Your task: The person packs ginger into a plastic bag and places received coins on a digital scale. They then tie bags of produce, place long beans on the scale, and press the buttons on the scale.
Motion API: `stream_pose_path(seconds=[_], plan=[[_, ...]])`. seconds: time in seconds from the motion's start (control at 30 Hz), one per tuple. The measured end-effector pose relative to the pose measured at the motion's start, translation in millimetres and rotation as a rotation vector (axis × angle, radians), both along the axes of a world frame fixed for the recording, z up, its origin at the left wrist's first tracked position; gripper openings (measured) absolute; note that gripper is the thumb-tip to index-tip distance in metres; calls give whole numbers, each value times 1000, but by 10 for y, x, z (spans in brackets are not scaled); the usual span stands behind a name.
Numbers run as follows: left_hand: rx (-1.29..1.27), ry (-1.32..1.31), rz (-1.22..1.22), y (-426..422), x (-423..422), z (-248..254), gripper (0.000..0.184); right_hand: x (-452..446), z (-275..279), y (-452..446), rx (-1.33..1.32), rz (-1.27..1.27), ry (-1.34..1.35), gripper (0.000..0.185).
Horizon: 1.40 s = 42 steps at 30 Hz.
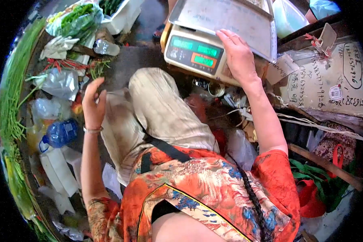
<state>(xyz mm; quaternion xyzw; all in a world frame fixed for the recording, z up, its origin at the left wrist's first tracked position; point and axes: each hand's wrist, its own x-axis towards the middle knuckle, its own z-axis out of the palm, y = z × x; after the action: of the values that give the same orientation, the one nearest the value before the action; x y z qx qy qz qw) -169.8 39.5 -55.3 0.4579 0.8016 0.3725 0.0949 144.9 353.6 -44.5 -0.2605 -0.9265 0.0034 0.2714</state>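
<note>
The flat, empty right hand (238, 58) on the boxy beige plastic scale (176, 61) may, by pressing, falsify readings; left of it, empty left hand (94, 105) half-curls.

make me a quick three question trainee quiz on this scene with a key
1. Which hand is on the beige, box-shaped electronic scale?
a) left
b) right
c) both
2. True or false: the translucent blue plastic container is nearer the left hand than the right hand.
3. Fill in the colour: the rectangular lit displays on the scale glow ____.

Key: 1. b; 2. true; 3. green.
</note>
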Motion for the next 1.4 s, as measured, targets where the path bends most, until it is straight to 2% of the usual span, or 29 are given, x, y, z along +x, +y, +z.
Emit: stream_pose_path(seconds=[0.07, 0.1, 0.27, 0.37, 0.47, 0.53, 0.57, 0.6, 0.67, 0.7, 0.73, 0.77, 0.8, 0.83, 0.87, 0.93, 0.97, 1.0, 1.03, 1.1, 1.13, 1.2, 1.27, 1.3, 1.4], plan=[[57, 57, 37, -383, 19, -401, 31, 13, -52, -14, 65, -10, 16, 40], [63, 194, 51, -451, 134, -386, 27, 19, -48, -15, 33, -21, 56, 36], [170, 153, 151, -568, 320, -383, 27, -29, -78, -8, 12, -54, 198, 34], [215, 51, 140, -608, 269, -475, 31, -19, -81, -8, 10, -29, 246, 33], [219, 77, 120, -629, 230, -456, 31, -19, -30, -25, -27, -31, 266, 30], [229, 69, 149, -624, 238, -458, 32, -38, 79, -116, -425, -221, 463, 23], [232, 101, 153, -624, 231, -466, 30, -5, 21, -1, -617, -102, 656, 19], [235, 133, 157, -622, 233, -471, 29, 29, 35, -18, -615, -97, 654, 19], [226, 129, 172, -622, 264, -422, 28, 155, 82, -166, -1303, 300, 1045, 20], [213, 123, 184, -631, 281, -411, 28, 210, 32, -327, -1524, 262, 1155, 23], [215, 121, 191, -646, 275, -427, 28, 283, -100, -455, -1670, 376, 1110, 23], [208, 96, 187, -665, 257, -444, 28, 315, -327, -599, -1927, 362, 1188, 23], [200, 72, 182, -672, 245, -457, 28, 322, -516, -724, -2060, 441, 1060, 17], [200, 71, 185, -671, 244, -458, 28, 314, -713, -880, -2310, 207, 1140, 13], [187, 76, 188, -669, 240, -453, 28, 351, -1039, -896, -2424, 205, 1071, 14], [176, 85, 198, -653, 230, -435, 27, 482, -1777, -846, -2568, -3, 1127, 18], [173, 106, 200, -638, 239, -415, 25, 482, -2026, -827, -2285, -303, 916, 20], [170, 127, 201, -625, 245, -402, 24, 505, -2457, -741, -2171, -499, 756, 22], [169, 131, 206, -620, 248, -393, 24, 516, -2867, -671, -2133, -609, 779, 23], [151, 122, 229, -610, 261, -377, 23, 397, -3047, -552, -2094, -713, 794, 23], [150, 125, 235, -603, 270, -362, 23, 345, -3086, -474, -1906, -682, 588, 24], [121, 139, 256, -592, 285, -317, 22, 169, -3168, -324, -1716, -635, 389, 26], [113, 164, 257, -577, 290, -283, 21, -95, -3260, -197, -1734, -948, 505, 24], [106, 181, 247, -577, 292, -272, 21, -173, -3268, -121, -1811, -927, 613, 24], [97, 208, 234, -569, 271, -263, 21, -212, -3340, -9, -1900, -896, 659, 24]])
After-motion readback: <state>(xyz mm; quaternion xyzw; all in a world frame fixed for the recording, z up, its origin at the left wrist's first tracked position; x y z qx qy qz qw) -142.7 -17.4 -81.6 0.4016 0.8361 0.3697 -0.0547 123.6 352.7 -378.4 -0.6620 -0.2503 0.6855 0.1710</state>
